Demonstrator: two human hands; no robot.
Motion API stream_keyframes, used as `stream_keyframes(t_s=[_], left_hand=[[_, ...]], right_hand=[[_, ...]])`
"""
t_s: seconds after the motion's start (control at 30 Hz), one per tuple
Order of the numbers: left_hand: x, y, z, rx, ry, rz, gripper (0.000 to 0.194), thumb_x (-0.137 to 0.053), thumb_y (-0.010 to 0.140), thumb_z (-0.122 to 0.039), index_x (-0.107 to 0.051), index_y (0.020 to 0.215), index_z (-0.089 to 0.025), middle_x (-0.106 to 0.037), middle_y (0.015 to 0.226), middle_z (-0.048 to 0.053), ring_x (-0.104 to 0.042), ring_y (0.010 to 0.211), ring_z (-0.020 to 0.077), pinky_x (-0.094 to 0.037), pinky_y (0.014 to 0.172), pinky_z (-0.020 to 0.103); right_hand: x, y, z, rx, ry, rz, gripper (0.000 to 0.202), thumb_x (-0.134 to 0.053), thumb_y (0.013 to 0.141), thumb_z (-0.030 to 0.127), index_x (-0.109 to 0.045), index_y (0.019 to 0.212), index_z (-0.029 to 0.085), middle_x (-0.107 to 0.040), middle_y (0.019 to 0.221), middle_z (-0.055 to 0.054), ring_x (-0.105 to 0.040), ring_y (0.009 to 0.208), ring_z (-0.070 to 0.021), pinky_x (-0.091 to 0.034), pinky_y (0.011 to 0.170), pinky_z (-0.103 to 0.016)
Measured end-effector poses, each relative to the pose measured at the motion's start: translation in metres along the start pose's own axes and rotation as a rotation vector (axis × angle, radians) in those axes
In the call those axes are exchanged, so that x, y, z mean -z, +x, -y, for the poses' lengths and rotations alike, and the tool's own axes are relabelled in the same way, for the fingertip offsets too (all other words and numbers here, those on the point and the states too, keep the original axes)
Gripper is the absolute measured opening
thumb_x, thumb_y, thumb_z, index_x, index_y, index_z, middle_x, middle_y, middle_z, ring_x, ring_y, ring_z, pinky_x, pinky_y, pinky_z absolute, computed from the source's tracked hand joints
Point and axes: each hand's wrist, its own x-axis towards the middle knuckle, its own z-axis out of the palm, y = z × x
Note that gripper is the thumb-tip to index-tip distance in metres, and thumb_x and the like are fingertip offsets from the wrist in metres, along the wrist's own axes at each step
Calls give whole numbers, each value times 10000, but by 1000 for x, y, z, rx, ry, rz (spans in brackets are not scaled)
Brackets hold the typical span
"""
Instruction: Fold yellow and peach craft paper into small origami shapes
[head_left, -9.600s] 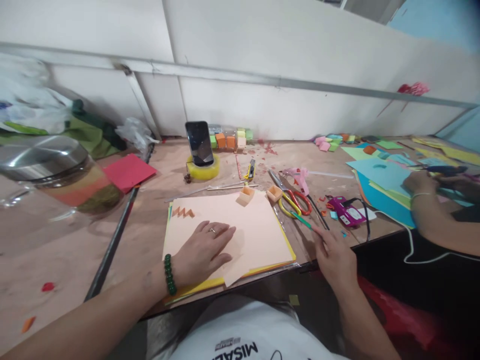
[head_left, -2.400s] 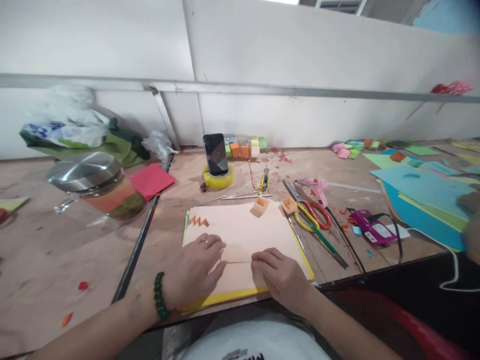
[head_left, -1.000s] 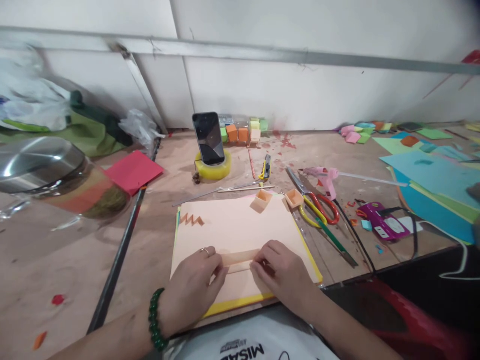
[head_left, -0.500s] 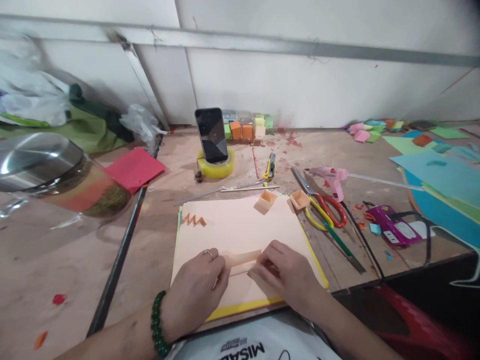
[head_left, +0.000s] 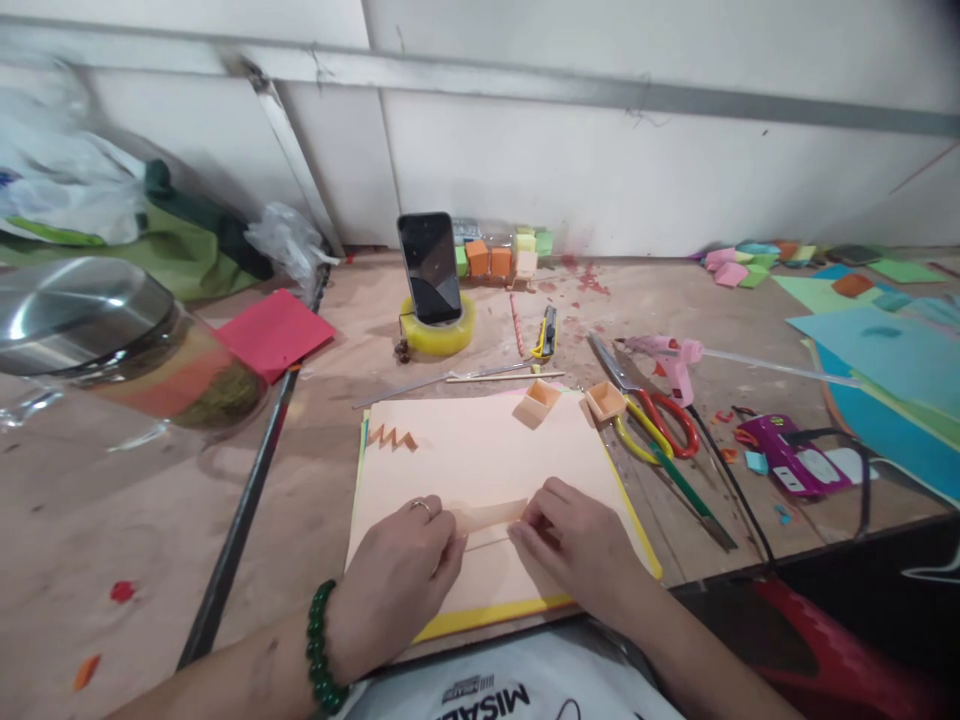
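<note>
A stack of peach paper sheets (head_left: 450,450) with yellow edges lies on the table. Over its lower part a narrow peach paper strip (head_left: 492,515) stretches between both hands. My left hand (head_left: 405,560), with a ring and a green bead bracelet, pinches the strip's left end. The right end is between the thumb and fingers of my right hand (head_left: 574,540). A zigzag-folded strip (head_left: 392,437) rests at the stack's upper left. Two small open peach boxes (head_left: 537,400) sit at its upper right edge.
Scissors (head_left: 660,425), a pink glue gun (head_left: 679,365) and a purple device (head_left: 799,455) lie on the right. Behind stand a phone (head_left: 430,268) on a tape roll (head_left: 442,335) and small colored cubes (head_left: 501,262). A glass jug (head_left: 187,370) and red paper (head_left: 277,335) are left.
The view has shifted slightly, so everything appears a little further right. My right thumb has moved slightly away from the strip's lower edge; both hands stay at the strip's ends.
</note>
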Motion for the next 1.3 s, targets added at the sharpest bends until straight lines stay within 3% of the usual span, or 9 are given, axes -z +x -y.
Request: stream_keyframes(t_s=[0.37, 0.47, 0.53, 0.67, 0.77, 0.87, 1.1, 1.23, 1.3], left_hand=[[2, 0, 1, 38, 41, 67, 247, -442, 883, -147, -515, 653, -199, -563, 669, 21, -567, 645, 196, -451, 583, 303], [3, 0, 0, 70, 61, 100, 199, -478, 880, -158, -521, 689, -196, -550, 688, 13, -558, 652, 193, -454, 592, 302], [4, 0, 0, 66, 83, 108, 120, -519, 879, -183, -538, 761, -190, -561, 752, 20, -567, 705, 202, -466, 615, 310], [3, 0, 2, -155, 160, 74, 123, -496, 884, -106, -569, 921, -198, -552, 812, 33, -547, 715, 206, -459, 597, 306], [2, -2, 5, -397, 204, 61, 289, -470, 867, -38, -546, 1113, -170, -562, 826, 47, -545, 724, 212, -458, 587, 311], [4, -6, 9, -480, 252, 100, 377, -486, 848, -32, -492, 1217, -106, -588, 879, 78, -564, 765, 235, -473, 601, 343], [16, -18, 16, -498, 306, 112, 400, -494, 814, -5, -535, 1198, -110, -640, 987, 116, -593, 796, 242, -484, 654, 361], [20, -26, 19, -487, 294, 73, 399, -484, 791, 22, -580, 1156, -106, -668, 1055, 134, -601, 821, 240, -491, 704, 362], [22, -26, 19, -494, 303, 68, 389, -490, 785, 15, -593, 1144, -96, -677, 1065, 142, -605, 821, 244, -497, 703, 365]], right_hand=[[4, -2, 2, -8, 45, 21, 134, -554, 842, 166, -535, 713, 193, -565, 712, -2, -537, 610, -129, -385, 534, -224], [1, -4, 2, 3, 24, -44, 52, -572, 827, 155, -539, 799, 184, -561, 704, 4, -537, 610, -135, -373, 535, -232], [-2, -5, 4, 92, -23, -117, 62, -543, 850, 137, -572, 881, 182, -558, 727, -6, -529, 633, -141, -376, 562, -243], [-7, -5, 7, 452, -181, -182, 166, -497, 914, 117, -638, 915, 204, -572, 759, -23, -492, 715, -168, -364, 658, -294], [-9, -5, 7, 540, -224, -153, 121, -539, 913, 142, -645, 871, 179, -580, 746, -26, -459, 710, -176, -338, 645, -315], [-6, -8, 3, 510, -223, -124, 137, -529, 915, 141, -653, 879, 188, -590, 757, -29, -458, 714, -179, -349, 646, -316], [8, -24, -6, 398, -172, -117, 260, -458, 862, 24, -660, 896, 185, -637, 811, -56, -498, 716, -185, -423, 611, -302], [20, -22, -8, 297, 35, -44, 274, -424, 877, 40, -643, 835, 199, -644, 852, -53, -577, 783, -167, -494, 654, -274], [23, -15, -7, 226, 127, -51, 260, -408, 896, 69, -633, 910, 197, -647, 941, -63, -607, 876, -165, -522, 739, -284]])
